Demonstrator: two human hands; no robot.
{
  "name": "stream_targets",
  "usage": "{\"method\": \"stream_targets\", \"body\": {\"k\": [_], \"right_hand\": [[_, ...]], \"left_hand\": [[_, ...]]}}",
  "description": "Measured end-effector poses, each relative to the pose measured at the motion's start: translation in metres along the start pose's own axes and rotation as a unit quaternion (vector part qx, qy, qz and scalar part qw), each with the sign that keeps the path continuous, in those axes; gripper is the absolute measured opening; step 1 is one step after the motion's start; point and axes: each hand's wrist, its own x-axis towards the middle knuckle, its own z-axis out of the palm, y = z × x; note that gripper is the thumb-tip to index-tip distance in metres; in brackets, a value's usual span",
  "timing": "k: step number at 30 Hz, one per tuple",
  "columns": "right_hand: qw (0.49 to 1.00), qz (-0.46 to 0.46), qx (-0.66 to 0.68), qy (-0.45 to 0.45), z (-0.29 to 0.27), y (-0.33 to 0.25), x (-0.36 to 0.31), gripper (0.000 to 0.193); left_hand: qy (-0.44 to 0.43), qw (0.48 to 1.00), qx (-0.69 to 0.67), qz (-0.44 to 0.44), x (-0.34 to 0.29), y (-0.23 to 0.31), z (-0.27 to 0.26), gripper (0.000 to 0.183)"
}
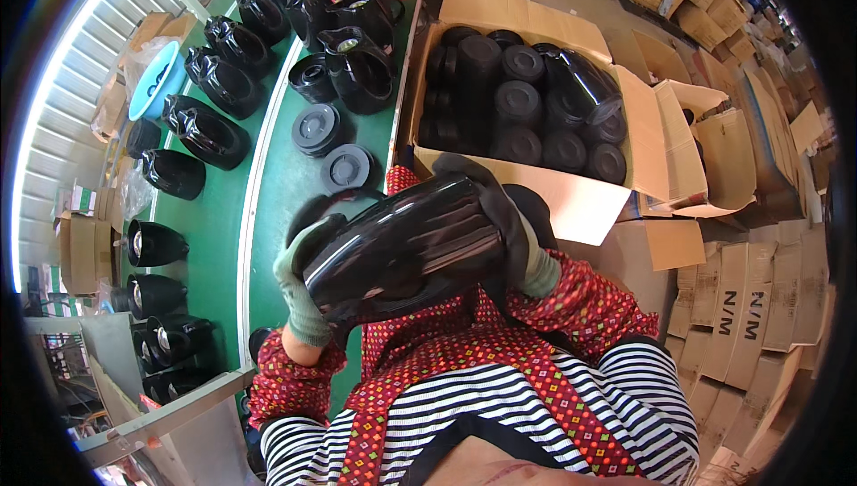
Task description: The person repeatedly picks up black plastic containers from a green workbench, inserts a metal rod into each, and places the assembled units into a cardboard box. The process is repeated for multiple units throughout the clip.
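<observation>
A glossy black jug body (pixel 406 249) lies tilted sideways in front of my chest, held between both hands. My left hand (pixel 302 281), in a pale green glove with dark palm, is closed round its left, lower end. At the right, higher end, my right hand (pixel 507 223) grips it in a similar glove. Just beyond, two ribbed black round parts (pixel 346 168) sit on the green bench (pixel 295 196). Right of them stands an open carton (pixel 571 200) of black cylindrical parts (pixel 518 102), with a glossy black body (pixel 585 86) lying on top.
Several black jugs (pixel 357 71) stand along the bench's far part, and more black bodies (pixel 156 243) line its left side. A light blue basin (pixel 153 84) is at the far left. Open cartons (pixel 705 147) and stacked flat cardboard (pixel 745 307) fill the right.
</observation>
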Motion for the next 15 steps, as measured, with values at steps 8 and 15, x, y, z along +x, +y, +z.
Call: {"method": "stream_targets", "body": {"k": [8, 15], "right_hand": [[0.998, 0.051, 0.023, 0.019, 0.015, -0.013, 0.008, 0.071], [0.934, -0.121, -0.306, -0.139, -0.007, -0.029, 0.011, 0.076]], "left_hand": [[-0.055, 0.996, -0.064, -0.011, -0.026, -0.063, -0.005, 0.059], [-0.202, 0.922, -0.292, -0.155, -0.031, -0.091, 0.06, 0.066]]}}
